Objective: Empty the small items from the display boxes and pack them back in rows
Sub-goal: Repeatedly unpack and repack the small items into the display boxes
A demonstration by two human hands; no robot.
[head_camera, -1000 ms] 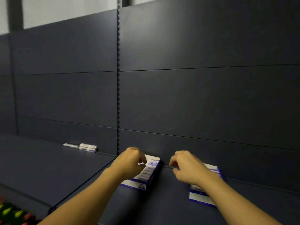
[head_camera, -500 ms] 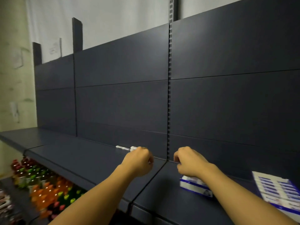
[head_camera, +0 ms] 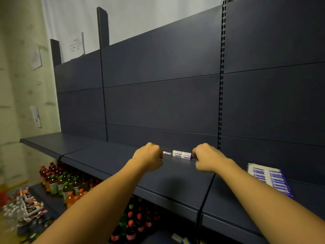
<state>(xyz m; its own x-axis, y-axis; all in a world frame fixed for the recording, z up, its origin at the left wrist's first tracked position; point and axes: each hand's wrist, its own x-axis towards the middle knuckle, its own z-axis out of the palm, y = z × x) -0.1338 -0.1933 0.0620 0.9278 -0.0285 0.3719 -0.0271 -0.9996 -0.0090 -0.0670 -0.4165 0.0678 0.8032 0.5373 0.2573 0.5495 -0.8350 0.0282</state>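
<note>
Three small white items [head_camera: 181,154] lie in a short row at the back of the dark shelf [head_camera: 109,159], against the back panel. My left hand [head_camera: 149,155] is curled in a fist at the row's left end, its fingertips on the leftmost item. My right hand [head_camera: 207,157] is curled at the row's right end, fingers against the last item. What lies inside each fist is hidden. A blue and white display box [head_camera: 269,178], packed with rows of items, lies on the shelf to the right of my right arm.
The tall dark back panel [head_camera: 167,103] rises right behind the items. Under the shelf, at the lower left, stand several drink bottles [head_camera: 59,184] and snack packs [head_camera: 29,205]. A pale wall with paper notes [head_camera: 36,117] is at the far left.
My view and both hands have moved left along the shelf, away from the two display boxes, to the loose white items at the back. One box is now out of sight.
</note>
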